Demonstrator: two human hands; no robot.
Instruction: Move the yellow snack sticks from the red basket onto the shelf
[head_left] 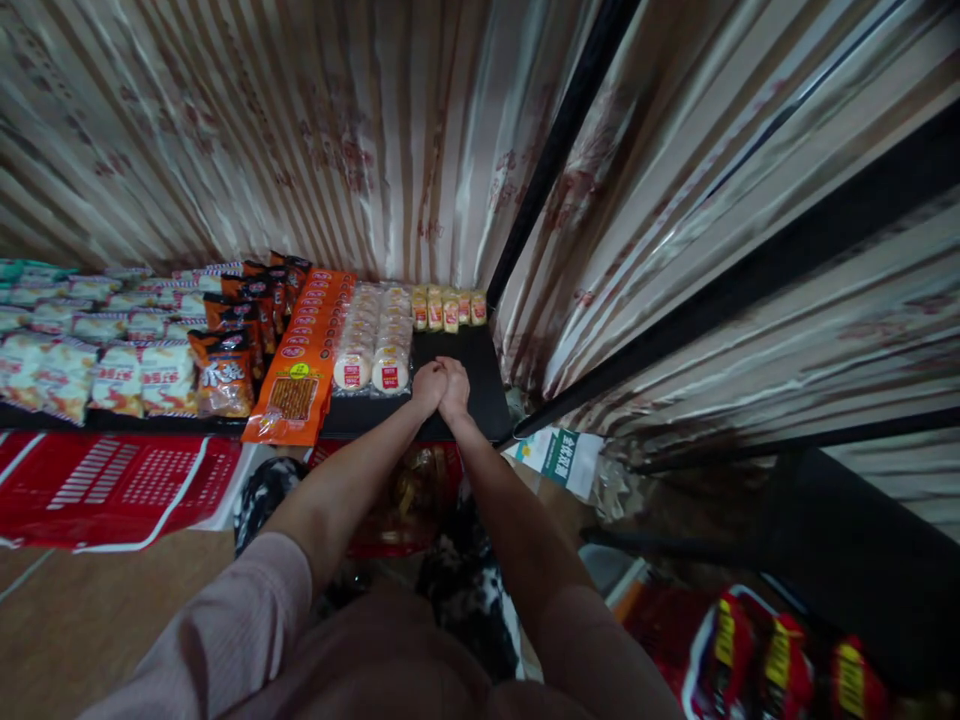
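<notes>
My left hand [429, 384] and my right hand [454, 386] are closed and folded against each other over a black shelf [487, 390]. Nothing shows between them, though the inner sides of the fingers are hidden. Just left of them lie two rows of round white cakes [390, 368] in clear wrappers. Behind the hands stands a short row of small yellow packets [450, 310] with red labels. Further left is a flat orange snack pack [292, 390] with brown sticks showing through its window.
Orange-and-black bags [223, 370] and several rows of white snack bags [120, 380] fill the left. Red baskets [135, 490] sit below the shelf. Black poles [559, 150] and a pleated curtain [300, 120] border it. Red packets [784, 665] lie low on the right.
</notes>
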